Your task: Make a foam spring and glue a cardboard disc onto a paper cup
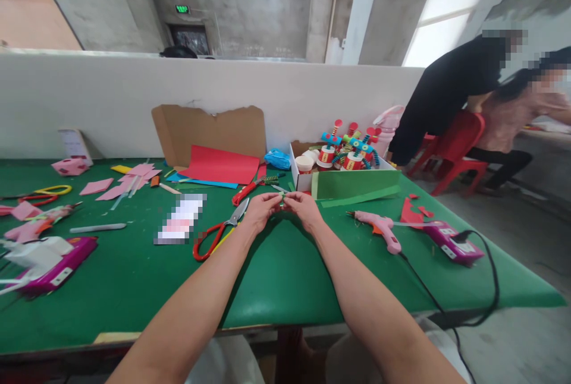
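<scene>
Over the middle of the green table (294, 277), my left hand (264, 210) and my right hand (304, 208) meet at the fingertips. Both pinch a small green piece (282, 195), perhaps paper; its exact shape is mostly hidden by the fingers. Beside my left hand lie red-handled scissors (214, 235) with their blades pointing away. A red-handled tool (244, 192) and a dark green paper coil (269, 180) lie just beyond that hand. Past my right hand stands a white box (303, 175) holding several red-and-blue paper-cup figures (329, 149) with coiled limbs.
On the right are a pink glue gun (377, 226) and a purple power strip (452, 244) with a black cord. Another power strip (66, 268) is at left. Red paper (220, 164) leans on cardboard (214, 125) behind. Two people (446, 93) are off to the right.
</scene>
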{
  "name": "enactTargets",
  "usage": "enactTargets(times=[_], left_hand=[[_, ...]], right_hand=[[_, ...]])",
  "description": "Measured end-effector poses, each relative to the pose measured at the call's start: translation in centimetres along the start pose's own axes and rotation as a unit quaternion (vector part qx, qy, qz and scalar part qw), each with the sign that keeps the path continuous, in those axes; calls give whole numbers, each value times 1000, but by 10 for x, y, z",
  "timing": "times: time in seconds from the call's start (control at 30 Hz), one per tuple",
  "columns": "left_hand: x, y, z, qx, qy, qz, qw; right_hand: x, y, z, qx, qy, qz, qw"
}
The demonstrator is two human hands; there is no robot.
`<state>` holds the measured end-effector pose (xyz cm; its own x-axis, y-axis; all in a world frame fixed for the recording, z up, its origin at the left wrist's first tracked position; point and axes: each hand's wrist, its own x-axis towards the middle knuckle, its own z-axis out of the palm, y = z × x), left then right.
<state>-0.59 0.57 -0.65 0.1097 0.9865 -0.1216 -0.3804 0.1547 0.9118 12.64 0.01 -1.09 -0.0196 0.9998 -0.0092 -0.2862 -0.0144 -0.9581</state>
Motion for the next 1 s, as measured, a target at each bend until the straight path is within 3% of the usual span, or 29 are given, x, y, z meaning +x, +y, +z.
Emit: enactTargets(times=[0.43,0.77,1.0], left_hand=[[1,-2,-1,14,-3,13,1000],[0,-4,-2,72,-38,-2,997],[-2,-4,1,89,-36,8,995]], right_hand=[[-1,-1,-1,-17,-3,6,1000],[-1,-3,0,-83,-5,-72,994],[-1,-5,0,-72,11,-50,996]])
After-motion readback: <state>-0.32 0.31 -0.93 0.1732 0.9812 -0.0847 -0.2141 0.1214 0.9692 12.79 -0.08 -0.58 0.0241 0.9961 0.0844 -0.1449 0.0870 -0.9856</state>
